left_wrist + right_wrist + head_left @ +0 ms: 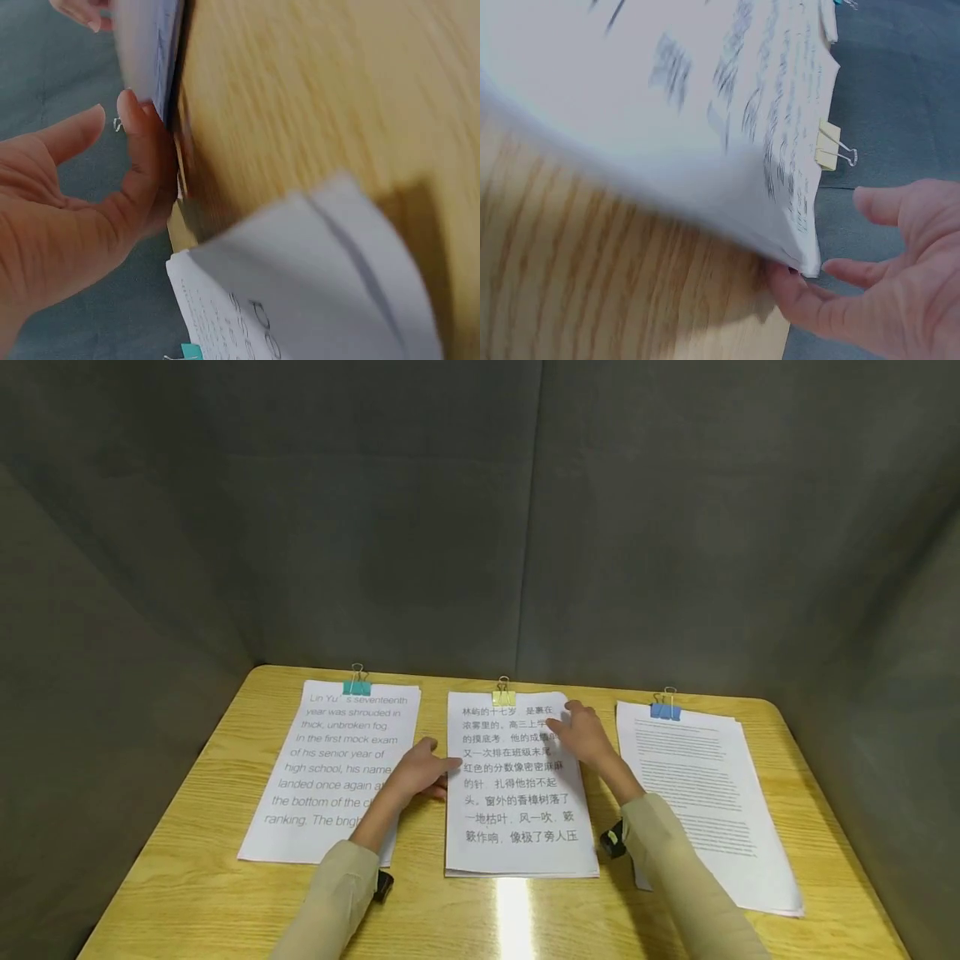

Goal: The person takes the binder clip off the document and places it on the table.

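Dark cloth [375, 560] backs the wooden table [180, 827]. Middle paper stack [513, 785] lies between the hands; its yellow clip [503, 698] presumably keeps sheets aligned. Left hand [416, 772], thumb and fingers apart, meets the left edge; right hand [587, 737], likewise spread, the upper right corner. Opposed placement likely steadies the stack. Left stack [330, 768] and right stack [701, 785] limit side clearance; forearms partly cover both.

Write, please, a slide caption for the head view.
Hands at both sides of a yellow-clipped paper stack, between two other clipped stacks on a wooden table.
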Available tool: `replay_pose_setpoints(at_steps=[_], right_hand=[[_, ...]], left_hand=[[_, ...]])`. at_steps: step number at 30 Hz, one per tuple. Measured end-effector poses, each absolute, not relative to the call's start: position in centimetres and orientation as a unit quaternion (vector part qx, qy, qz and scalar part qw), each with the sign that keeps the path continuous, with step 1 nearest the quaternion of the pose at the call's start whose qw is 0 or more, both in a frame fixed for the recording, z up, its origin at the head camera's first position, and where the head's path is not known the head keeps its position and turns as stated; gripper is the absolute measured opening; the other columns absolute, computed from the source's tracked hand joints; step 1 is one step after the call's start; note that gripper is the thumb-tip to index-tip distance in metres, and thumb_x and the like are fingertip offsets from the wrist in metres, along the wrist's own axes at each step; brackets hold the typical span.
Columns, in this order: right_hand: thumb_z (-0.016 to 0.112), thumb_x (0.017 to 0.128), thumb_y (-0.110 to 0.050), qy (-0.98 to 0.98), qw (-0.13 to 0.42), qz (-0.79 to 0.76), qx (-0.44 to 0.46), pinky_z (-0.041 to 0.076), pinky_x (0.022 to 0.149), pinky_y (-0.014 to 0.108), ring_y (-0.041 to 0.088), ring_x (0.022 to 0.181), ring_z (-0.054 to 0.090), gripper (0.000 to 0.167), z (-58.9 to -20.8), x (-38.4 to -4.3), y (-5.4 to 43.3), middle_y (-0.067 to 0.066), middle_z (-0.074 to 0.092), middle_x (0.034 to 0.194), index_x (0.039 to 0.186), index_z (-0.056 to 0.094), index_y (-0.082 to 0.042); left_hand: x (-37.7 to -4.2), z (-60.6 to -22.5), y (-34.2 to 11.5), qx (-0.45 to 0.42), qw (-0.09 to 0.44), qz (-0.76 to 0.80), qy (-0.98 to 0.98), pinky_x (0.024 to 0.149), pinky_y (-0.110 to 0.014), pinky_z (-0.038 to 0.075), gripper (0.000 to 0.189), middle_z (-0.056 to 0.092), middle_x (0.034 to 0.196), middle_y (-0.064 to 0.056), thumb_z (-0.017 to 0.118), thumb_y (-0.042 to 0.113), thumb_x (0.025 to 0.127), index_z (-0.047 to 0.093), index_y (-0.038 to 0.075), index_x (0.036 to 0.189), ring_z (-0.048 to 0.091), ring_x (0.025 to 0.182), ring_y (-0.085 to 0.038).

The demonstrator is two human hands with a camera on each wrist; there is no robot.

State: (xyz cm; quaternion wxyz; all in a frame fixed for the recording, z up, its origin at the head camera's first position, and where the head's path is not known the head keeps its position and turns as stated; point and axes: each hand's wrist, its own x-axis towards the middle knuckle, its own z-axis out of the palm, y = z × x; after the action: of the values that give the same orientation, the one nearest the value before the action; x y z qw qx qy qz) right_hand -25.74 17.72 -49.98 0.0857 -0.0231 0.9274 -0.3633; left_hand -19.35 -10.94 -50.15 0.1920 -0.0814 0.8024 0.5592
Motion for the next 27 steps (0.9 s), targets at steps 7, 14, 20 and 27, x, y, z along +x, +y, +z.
replay_pose_setpoints(at_steps=[7,14,20,27], right_hand=[[0.055,0.101,-0.002,0.897,0.11,-0.428,0.019,0.049,0.102,0.055,0.05,0.13,0.052,0.06,-50.3,-25.2,17.9,0.04,0.045,0.146,0.151,0.029,0.018],[0.056,0.103,-0.008,0.873,0.128,-0.469,0.042,0.052,0.092,0.05,0.043,0.116,0.059,0.048,-51.2,-24.6,18.3,0.035,0.054,0.136,0.143,0.044,0.016],[0.055,0.108,-0.023,0.852,0.146,-0.499,0.062,0.058,0.079,0.042,0.033,0.097,0.063,0.051,-50.9,-24.7,18.7,0.03,0.058,0.124,0.145,0.045,0.011],[0.054,0.109,-0.028,0.825,0.149,-0.543,0.054,0.056,0.08,0.036,0.02,0.087,0.06,0.059,-50.0,-25.0,19.5,0.026,0.059,0.12,0.151,0.038,0.011]], left_hand=[[-19.0,-50.8,-10.2,-0.05,0.174,0.567,0.803,0.066,-0.029,0.053,0.05,0.071,0.099,-0.013,0.067,0.011,0.096,0.052,-0.009,0.14,0.067,0.078,-0.021],[-18.7,-51.1,-10.4,-0.038,0.185,0.608,0.771,0.056,-0.033,0.058,0.041,0.073,0.092,-0.016,0.056,-0.004,0.096,0.057,-0.009,0.136,0.071,0.067,-0.023],[-18.7,-51.8,-11.4,-0.056,0.184,0.63,0.753,0.061,-0.032,0.059,0.042,0.072,0.098,-0.015,0.056,-0.003,0.098,0.056,-0.007,0.14,0.071,0.072,-0.021],[-18.2,-51.5,-12.5,-0.056,0.184,0.669,0.718,0.063,-0.032,0.059,0.045,0.074,0.104,-0.016,0.057,-0.004,0.099,0.053,-0.007,0.143,0.073,0.075,-0.022]])
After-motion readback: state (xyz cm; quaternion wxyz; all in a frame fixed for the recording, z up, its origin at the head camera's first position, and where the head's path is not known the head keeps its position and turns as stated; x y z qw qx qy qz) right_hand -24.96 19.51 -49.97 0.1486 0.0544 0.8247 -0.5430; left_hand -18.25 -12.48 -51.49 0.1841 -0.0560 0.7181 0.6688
